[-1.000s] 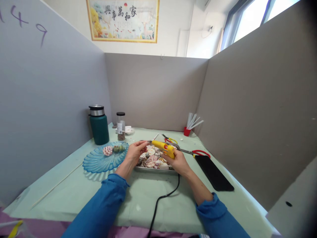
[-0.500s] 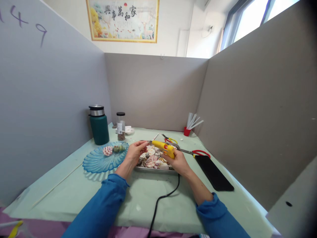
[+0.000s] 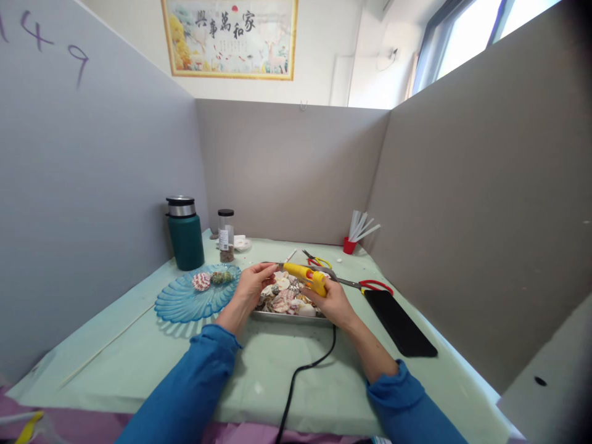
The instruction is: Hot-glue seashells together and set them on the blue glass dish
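In my right hand (image 3: 333, 301) is a yellow hot glue gun (image 3: 303, 273), its nozzle pointing left. The fingertips of my left hand (image 3: 252, 287) are pinched together right at that nozzle; whatever they hold is too small or hidden to name. Below both hands lies a metal tray (image 3: 289, 317) heaped with seashells (image 3: 284, 301). Left of my left hand, a blue scalloped glass plate (image 3: 185, 302) bears a striped shell (image 3: 201, 282) and small greenish shells (image 3: 222, 278). A black cord (image 3: 300, 370) runs from beneath the right hand toward the table's front edge.
A green flask (image 3: 185, 237) and a clear jar with black lid (image 3: 226, 237) stand at back left. Toward the right are pliers with red handles (image 3: 375, 285), a black phone-like slab (image 3: 400, 324), and a red cup (image 3: 349, 245) of glue sticks. Grey partitions (image 3: 296, 172) enclose the table.
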The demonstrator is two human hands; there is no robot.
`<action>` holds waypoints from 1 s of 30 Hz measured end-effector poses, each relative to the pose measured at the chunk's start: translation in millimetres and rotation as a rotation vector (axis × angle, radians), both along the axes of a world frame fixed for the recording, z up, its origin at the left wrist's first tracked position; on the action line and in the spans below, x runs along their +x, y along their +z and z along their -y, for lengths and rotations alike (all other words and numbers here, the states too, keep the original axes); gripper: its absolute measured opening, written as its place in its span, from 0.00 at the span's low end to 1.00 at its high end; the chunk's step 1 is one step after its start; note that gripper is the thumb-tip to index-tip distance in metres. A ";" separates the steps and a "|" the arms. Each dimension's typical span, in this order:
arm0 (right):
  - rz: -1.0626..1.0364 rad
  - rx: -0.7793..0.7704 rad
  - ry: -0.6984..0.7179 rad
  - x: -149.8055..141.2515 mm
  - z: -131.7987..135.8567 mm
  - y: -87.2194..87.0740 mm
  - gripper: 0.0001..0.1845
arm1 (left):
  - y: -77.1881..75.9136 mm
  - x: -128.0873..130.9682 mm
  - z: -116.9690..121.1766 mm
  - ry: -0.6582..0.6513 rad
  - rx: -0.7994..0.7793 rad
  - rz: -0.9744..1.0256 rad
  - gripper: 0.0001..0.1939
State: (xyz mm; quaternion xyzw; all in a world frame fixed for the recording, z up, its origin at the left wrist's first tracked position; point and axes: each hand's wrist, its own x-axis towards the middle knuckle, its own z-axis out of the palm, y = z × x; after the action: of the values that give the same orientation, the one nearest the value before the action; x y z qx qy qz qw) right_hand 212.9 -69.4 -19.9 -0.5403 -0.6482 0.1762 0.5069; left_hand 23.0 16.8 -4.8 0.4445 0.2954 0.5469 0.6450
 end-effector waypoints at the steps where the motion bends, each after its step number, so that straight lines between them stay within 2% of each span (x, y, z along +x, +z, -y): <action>1: 0.002 0.000 0.002 0.0 0.3 0.2 0.19 | -0.2 0.0 -0.3 0.003 0.001 0.005 0.15; 11: 0.025 0.012 -0.094 0.8 -2.2 0.7 0.19 | -0.4 0.0 -0.2 0.024 0.007 0.028 0.17; 17: 0.021 0.017 -0.013 -0.8 1.3 2.4 0.18 | -0.3 -0.4 0.2 0.033 0.031 -0.018 0.17; 24: 0.033 0.015 -0.090 -0.1 -0.7 1.3 0.19 | -1.3 -0.2 -0.4 0.045 0.047 -0.035 0.17; 30: 0.038 0.026 -0.021 -0.7 0.4 2.3 0.18 | -1.4 -0.3 -1.2 0.034 0.056 -0.040 0.16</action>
State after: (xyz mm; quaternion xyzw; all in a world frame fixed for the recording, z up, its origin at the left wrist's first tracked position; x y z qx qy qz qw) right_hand 212.3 -69.8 -17.6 -0.5438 -0.6542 0.1519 0.5032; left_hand 22.7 18.0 -6.2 0.4681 0.3006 0.5568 0.6168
